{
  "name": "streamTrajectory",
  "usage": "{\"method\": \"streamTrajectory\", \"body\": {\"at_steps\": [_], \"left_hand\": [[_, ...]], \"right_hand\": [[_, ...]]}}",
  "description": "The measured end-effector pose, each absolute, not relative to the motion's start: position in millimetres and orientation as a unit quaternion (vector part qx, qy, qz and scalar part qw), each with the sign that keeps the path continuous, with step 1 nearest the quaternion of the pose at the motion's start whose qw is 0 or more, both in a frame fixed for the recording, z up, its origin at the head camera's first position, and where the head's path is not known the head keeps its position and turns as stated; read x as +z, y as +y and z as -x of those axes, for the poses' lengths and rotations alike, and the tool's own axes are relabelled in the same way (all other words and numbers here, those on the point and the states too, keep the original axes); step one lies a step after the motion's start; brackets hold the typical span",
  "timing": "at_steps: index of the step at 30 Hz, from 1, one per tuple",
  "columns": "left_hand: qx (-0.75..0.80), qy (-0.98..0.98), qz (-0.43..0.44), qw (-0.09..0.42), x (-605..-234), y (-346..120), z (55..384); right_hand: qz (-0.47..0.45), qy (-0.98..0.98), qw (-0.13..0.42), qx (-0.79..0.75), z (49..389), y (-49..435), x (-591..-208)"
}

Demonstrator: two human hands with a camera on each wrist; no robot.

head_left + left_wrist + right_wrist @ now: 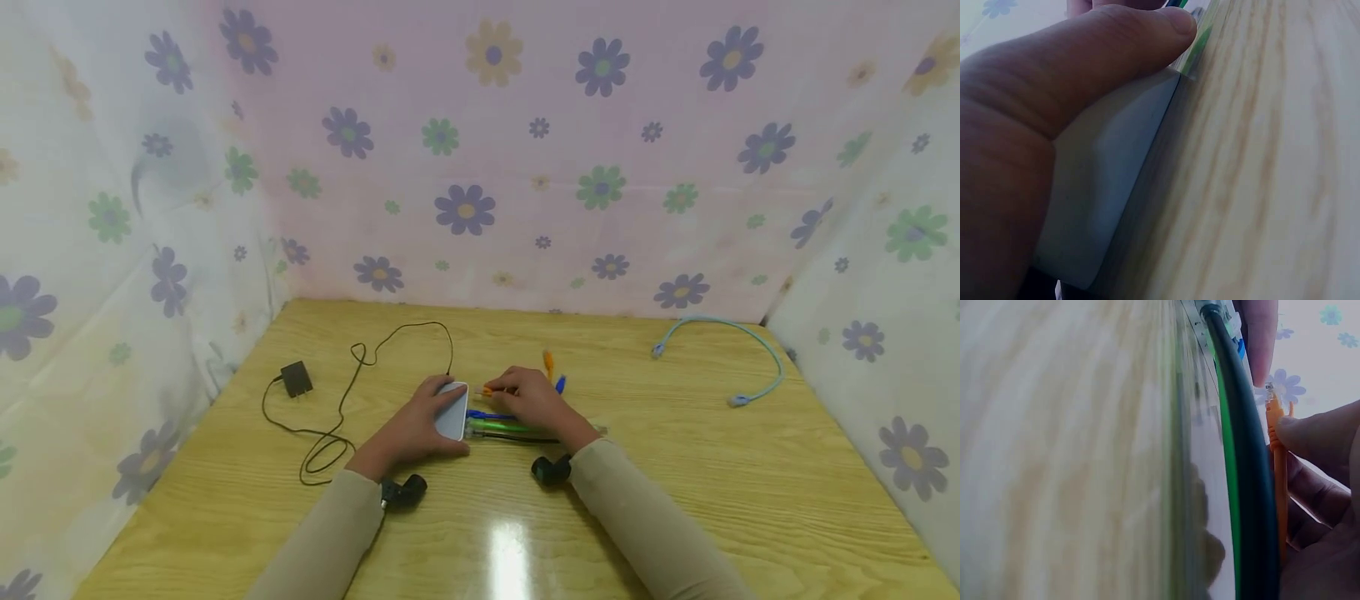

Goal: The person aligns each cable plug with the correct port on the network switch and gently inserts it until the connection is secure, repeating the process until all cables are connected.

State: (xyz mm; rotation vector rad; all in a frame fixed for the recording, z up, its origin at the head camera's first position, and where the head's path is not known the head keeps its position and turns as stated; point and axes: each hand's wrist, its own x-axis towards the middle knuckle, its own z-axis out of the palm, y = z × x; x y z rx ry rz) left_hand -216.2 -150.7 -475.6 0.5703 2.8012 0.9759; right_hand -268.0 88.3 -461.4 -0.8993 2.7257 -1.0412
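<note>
My left hand (411, 427) grips a small white network switch (452, 417) on the table, with the thumb along its near side and the fingers at its far side. Blue (491, 416), green (513, 427) and black (1244, 456) Ethernet cables run out from the switch's right side. Just right of it, my right hand (538, 407) pinches the orange Ethernet cable (1274, 425) behind its clear plug. That plug points toward the switch and stands apart from it. In the left wrist view the thumb (1129, 40) lies across the switch's corner.
A black power adapter (297, 379) lies at the left, its thin cord (341, 408) looping to the switch. Far right, a light-blue Ethernet cable (772, 354) lies curved. The orange cable's other end (549, 362) lies behind my right hand. Flowered curtains surround the table.
</note>
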Motion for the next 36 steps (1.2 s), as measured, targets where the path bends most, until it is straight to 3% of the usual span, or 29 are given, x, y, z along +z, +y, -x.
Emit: {"method": "streamTrajectory", "body": {"at_steps": [9, 36], "left_hand": [[0.318, 0.928, -0.185, 0.053, -479, -151, 218], [0.324, 0.926, -0.185, 0.058, -476, -149, 216]], "right_hand": [[0.291, 0.890, 0.065, -0.345, 263, 90, -462], [0.323, 0.896, 0.046, -0.302, 256, 82, -466]]}}
